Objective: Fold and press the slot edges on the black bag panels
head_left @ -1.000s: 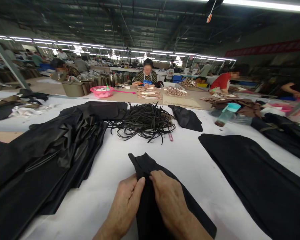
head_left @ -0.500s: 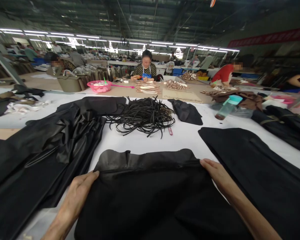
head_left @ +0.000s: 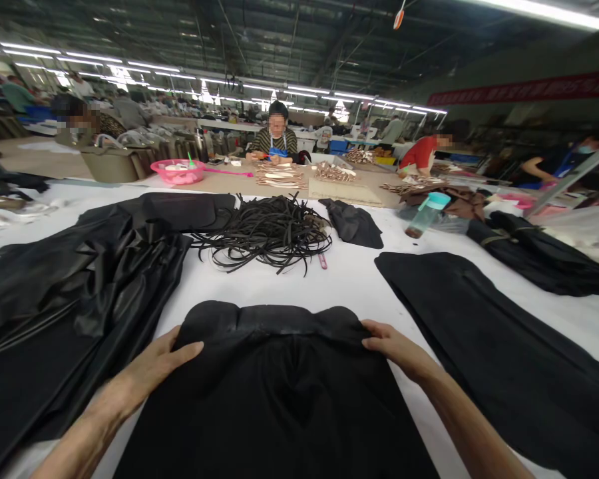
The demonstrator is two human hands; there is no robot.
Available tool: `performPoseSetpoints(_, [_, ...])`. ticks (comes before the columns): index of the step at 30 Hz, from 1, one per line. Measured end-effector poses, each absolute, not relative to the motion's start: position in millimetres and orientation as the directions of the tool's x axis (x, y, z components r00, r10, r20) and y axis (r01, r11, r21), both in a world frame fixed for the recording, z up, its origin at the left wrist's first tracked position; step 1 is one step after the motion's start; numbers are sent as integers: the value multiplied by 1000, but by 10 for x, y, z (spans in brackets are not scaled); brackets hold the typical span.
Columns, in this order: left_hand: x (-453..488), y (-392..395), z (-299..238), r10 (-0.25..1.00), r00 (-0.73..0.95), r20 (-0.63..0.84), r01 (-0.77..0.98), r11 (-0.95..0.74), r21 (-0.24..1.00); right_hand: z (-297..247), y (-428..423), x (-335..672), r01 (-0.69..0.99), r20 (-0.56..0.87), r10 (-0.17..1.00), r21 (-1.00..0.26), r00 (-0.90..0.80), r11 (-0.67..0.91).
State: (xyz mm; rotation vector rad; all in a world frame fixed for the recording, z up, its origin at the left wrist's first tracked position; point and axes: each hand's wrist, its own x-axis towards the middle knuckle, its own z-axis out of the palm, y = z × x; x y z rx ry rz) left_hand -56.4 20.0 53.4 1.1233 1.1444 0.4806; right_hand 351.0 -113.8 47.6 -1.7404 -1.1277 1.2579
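Note:
In front of me lies a black leather-like panel point(head_left: 279, 392), its far edge cut in a wavy outline and its middle creased. My left hand point(head_left: 167, 359) grips its left edge, thumb on top and fingers underneath. At the far right corner, my right hand point(head_left: 389, 342) pinches the edge between thumb and fingers. To the left is a rumpled heap of black panels point(head_left: 94, 299). A smooth stack of black pieces point(head_left: 479, 332) rests on the right. Beyond the panel sits a tangle of thin black straps point(head_left: 269, 233).
A white-covered table point(head_left: 259, 286) carries everything near me. Farther back are a pink basin point(head_left: 177, 173), a bottle with a turquoise lid point(head_left: 428, 214), a small black piece point(head_left: 352, 223) and folded black bundles point(head_left: 539, 249). A co-worker point(head_left: 274, 136) sits opposite; others work around.
The panel's far edge has shifted slightly left, and its middle now bunches into creases. My left thumb lies further over its surface. The whole view has turned a little to the right.

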Motion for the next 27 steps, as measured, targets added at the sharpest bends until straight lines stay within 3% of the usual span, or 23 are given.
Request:
performPoseSetpoints(3, [-605,360,615,749,486,-450,227,390,893,645,-1062,3543,173,-399,917,-903,4,-394])
performPoseSetpoints(6, [-512,470,605,810,398,-430,320,317,893,640,-890,3553,308,-383,915,-862,126,-403])
performPoseSetpoints(10, [-256,448,473,968,152,-200,468,108,877,439,-634,3420,480,-302,907,-774,294,-413])
performPoseSetpoints(16, [-178,343,205,999,-36,39,550,-13,835,246,-632,3253,709,-19,880,-583,475,-396])
performPoseSetpoints(20, [-244,296,119,994,-77,74,546,-20,838,204,-753,3299,751,47,872,-532,487,-391])
performPoseSetpoints(27, [-342,259,137,992,-115,60,524,9,852,141,-840,3396,737,76,856,-551,511,-391])
